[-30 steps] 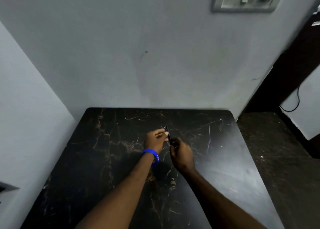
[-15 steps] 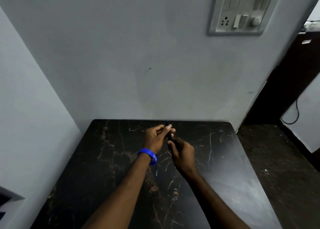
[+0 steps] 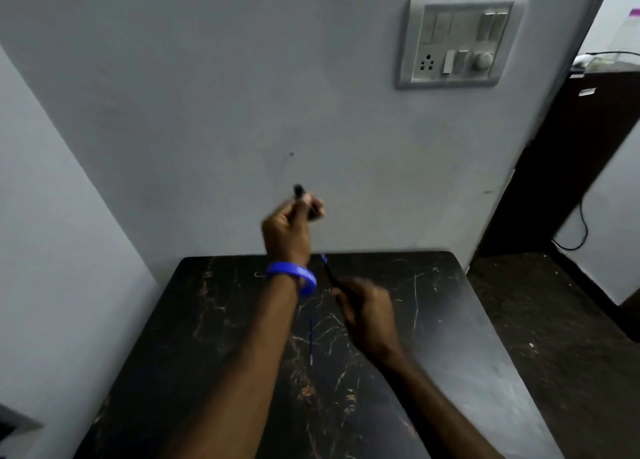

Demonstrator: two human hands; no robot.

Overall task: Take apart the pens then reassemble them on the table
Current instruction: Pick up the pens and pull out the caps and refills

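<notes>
pen cap piece [image 3: 304,202]: short dark tube, raised above the far edge of the table, seen against the wall; blurred, so cap vs. barrel end is a guess
pen body [image 3: 329,270]: thin dark shaft with a blue tip pointing up and far, over the far middle of the table, well apart from the cap piece
refill [image 3: 311,340]: thin blue line lying on the table between the two forearms, near the wristband; probably the ink tube, too faint to be sure
left hand [image 3: 287,230]: fingers curled and pressed together around the cap piece, thumb side on top, one end poking out far-left
right hand [image 3: 367,309]: lower and nearer, fingers closed in a pinch on the near end of the pen body
step: judged as disassembly, two halves pulled apart
handling: parts look light, stiff, smooth plastic, so slippery under a loose pinch; refill is thin and likely bends, hold it mid-length, not at the tip; grip the body on the thicker section
risk: small parts could roll off the table
table [image 3: 467,372]: dark marbled top, no other pens visible on it
wristband [image 3: 294,276]: blue, on the left wrist
switch panel [image 3: 457,39]: on the wall, far right, not involved
</notes>
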